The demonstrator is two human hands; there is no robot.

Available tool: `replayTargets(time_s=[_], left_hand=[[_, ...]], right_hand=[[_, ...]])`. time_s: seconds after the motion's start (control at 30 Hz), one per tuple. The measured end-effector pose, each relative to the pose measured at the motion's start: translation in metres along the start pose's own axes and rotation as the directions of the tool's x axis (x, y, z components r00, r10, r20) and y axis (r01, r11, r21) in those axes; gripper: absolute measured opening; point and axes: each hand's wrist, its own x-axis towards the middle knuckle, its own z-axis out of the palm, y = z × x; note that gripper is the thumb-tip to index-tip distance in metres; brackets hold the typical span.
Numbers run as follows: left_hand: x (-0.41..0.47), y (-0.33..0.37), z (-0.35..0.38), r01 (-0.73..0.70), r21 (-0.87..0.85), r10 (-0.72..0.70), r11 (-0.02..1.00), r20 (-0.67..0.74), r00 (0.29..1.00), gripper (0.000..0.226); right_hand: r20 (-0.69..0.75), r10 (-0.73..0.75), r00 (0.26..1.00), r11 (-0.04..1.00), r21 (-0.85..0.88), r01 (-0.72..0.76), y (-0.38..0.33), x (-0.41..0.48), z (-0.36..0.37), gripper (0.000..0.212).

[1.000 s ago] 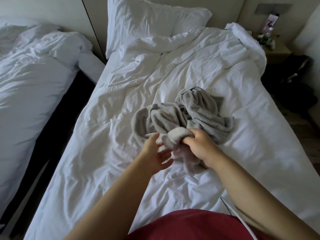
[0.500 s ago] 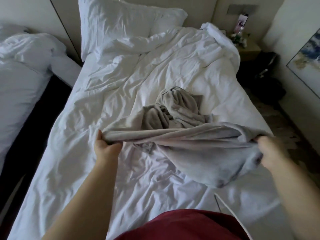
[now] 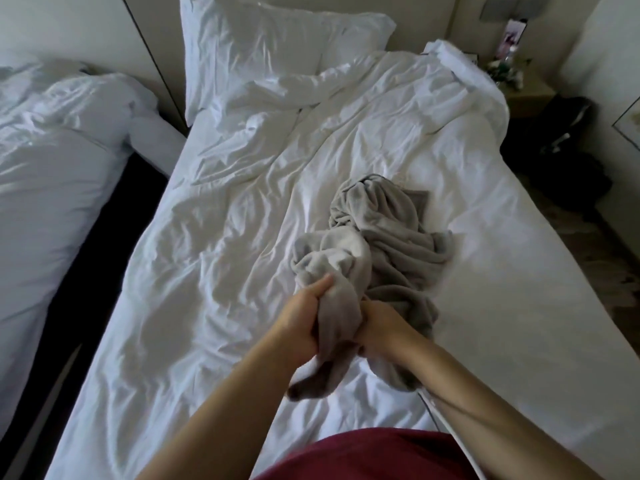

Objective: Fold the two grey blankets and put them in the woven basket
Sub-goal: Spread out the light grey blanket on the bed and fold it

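Observation:
A grey blanket (image 3: 337,327) hangs bunched between my two hands above the white bed (image 3: 214,258). My left hand (image 3: 299,318) grips its left side, thumb pressed on the fabric. My right hand (image 3: 382,327) grips the right side, close against the left. Behind them a second grey blanket (image 3: 384,223) lies crumpled in a heap on the duvet, and the held cloth runs up into that heap. No woven basket is in view.
A white pillow (image 3: 277,46) leans at the headboard. A second white bed (image 3: 52,161) stands to the left across a dark gap. A nightstand (image 3: 519,88) with small items and a dark bag (image 3: 568,129) sit at the right.
My hands held the blanket stretched wide apart half a second ago; they have come together, and the blanket is now bunched between them.

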Motion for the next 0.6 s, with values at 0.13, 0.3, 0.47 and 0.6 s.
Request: replayTargets(time_s=[0.13,0.3,0.47,0.6], left_hand=[[0.016,0.025,-0.053,-0.321,-0.394,0.227,0.861,-0.266,0.937,0.040],[0.044,0.047,-0.115,-0.321,-0.429,0.206,0.844,-0.292,0.934,0.032],[0.080,-0.022,-0.115,0.261,0.246,-0.182,0.933,-0.302,0.936,0.026],[0.105,-0.061,-0.119,0.458,0.163,-0.386,0.874,-0.340,0.857,0.034]], right_hand=[[0.115,0.083,0.990,0.961,0.253,-0.110,0.022,-0.014,-0.010,0.012],[0.047,0.182,0.982,0.962,0.199,-0.188,0.049,-0.036,-0.021,0.010],[-0.055,0.212,0.976,0.918,0.353,-0.179,0.042,-0.035,-0.029,0.027],[0.115,0.237,0.965,0.919,0.296,-0.261,0.035,-0.039,-0.035,0.019]])
